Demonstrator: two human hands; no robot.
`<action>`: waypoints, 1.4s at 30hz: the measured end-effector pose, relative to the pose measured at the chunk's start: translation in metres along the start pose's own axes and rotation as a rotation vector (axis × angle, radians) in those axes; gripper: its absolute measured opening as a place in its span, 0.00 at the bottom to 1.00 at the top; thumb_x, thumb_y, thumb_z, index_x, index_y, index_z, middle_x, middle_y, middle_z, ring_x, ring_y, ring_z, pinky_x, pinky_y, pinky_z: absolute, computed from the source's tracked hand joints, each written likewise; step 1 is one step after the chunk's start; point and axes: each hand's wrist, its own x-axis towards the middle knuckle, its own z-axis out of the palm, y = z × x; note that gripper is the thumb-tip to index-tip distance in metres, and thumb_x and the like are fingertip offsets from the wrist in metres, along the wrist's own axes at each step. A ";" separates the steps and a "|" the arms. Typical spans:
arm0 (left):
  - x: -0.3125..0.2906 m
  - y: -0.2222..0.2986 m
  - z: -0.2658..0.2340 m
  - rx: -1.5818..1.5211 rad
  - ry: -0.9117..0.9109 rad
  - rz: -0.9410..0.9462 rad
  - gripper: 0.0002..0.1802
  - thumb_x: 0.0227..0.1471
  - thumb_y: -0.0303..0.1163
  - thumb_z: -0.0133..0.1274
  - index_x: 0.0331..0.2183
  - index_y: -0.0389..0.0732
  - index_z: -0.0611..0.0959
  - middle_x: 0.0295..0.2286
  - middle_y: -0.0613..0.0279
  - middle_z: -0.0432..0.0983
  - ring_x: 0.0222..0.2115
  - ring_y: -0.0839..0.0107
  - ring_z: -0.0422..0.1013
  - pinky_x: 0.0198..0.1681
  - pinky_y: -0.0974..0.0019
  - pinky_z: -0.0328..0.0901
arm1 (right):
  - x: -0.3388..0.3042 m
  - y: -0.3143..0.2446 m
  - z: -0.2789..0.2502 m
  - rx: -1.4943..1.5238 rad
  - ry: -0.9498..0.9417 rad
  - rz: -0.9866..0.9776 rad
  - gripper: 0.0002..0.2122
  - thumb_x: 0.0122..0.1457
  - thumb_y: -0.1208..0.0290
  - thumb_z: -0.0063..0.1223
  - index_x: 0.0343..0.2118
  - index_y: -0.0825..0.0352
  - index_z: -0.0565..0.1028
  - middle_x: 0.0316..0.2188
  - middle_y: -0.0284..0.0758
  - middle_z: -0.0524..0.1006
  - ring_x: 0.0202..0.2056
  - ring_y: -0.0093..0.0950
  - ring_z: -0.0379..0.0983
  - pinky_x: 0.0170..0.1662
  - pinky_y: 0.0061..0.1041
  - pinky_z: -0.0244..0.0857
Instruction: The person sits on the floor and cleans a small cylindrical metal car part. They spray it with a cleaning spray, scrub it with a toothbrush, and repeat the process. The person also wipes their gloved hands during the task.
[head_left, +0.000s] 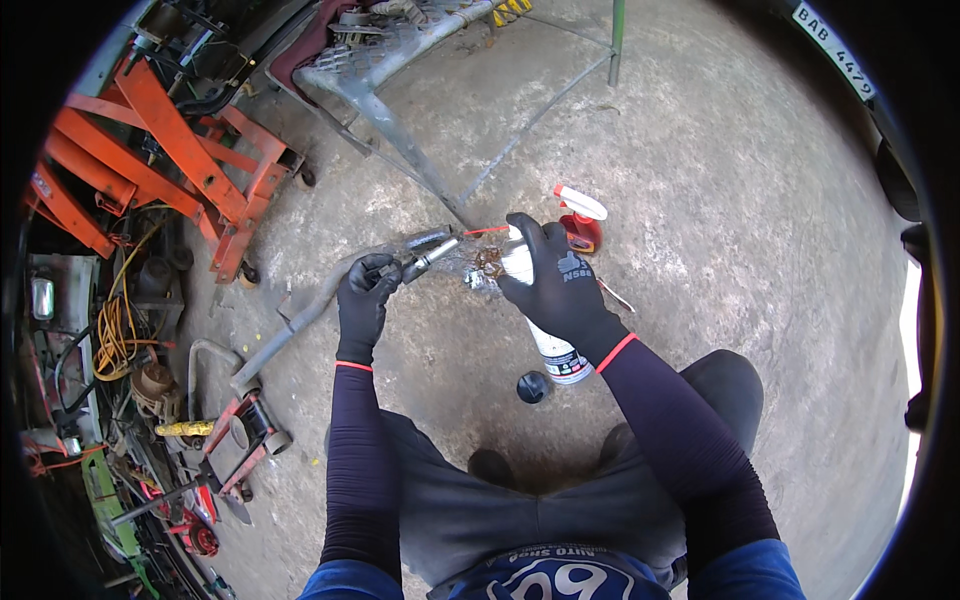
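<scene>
My left hand (pixel 368 290), in a black glove, is closed on a slim metal cylinder (pixel 432 259), silvery with a dark section near the fingers. In my right hand (pixel 566 287), also gloved, is a white aerosol can (pixel 517 262); a finger lies over its top. A thin red straw (pixel 486 231) runs from the nozzle toward the cylinder's free end. Below my right wrist shows a white labelled can body (pixel 562 358); I cannot tell whether it belongs to the same can. Between the hands, shiny crumpled material with rusty-brown pieces (pixel 487 266) lies on the floor.
A red spray bottle (pixel 582 232) with a white-and-red trigger stands beyond my right hand. Near my knees lies a black cap (pixel 533 387). A bent grey pipe (pixel 300 318), an orange hoist (pixel 165 160) and a metal stand (pixel 385 110) occupy the left and far side.
</scene>
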 end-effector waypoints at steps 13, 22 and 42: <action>0.006 -0.006 -0.008 -0.251 -0.001 -0.140 0.12 0.66 0.24 0.51 0.49 0.36 0.82 0.37 0.63 0.82 0.29 0.78 0.75 0.35 0.70 0.72 | -0.001 -0.005 -0.021 0.176 0.026 -0.011 0.33 0.58 0.59 0.63 0.66 0.55 0.62 0.48 0.48 0.69 0.47 0.49 0.77 0.47 0.43 0.73; 0.007 0.000 -0.003 -0.263 -0.018 -0.138 0.12 0.66 0.24 0.52 0.49 0.37 0.82 0.39 0.62 0.82 0.30 0.78 0.75 0.36 0.70 0.73 | -0.003 -0.010 -0.031 0.230 -0.082 0.074 0.36 0.57 0.60 0.65 0.67 0.57 0.61 0.53 0.49 0.68 0.55 0.46 0.72 0.55 0.42 0.69; 0.002 0.026 -0.007 -0.204 -0.109 -0.065 0.09 0.65 0.28 0.55 0.46 0.36 0.82 0.38 0.64 0.81 0.33 0.78 0.73 0.38 0.71 0.69 | 0.010 0.037 -0.021 0.436 -0.134 0.175 0.34 0.56 0.66 0.69 0.64 0.63 0.64 0.53 0.44 0.73 0.54 0.37 0.74 0.54 0.38 0.71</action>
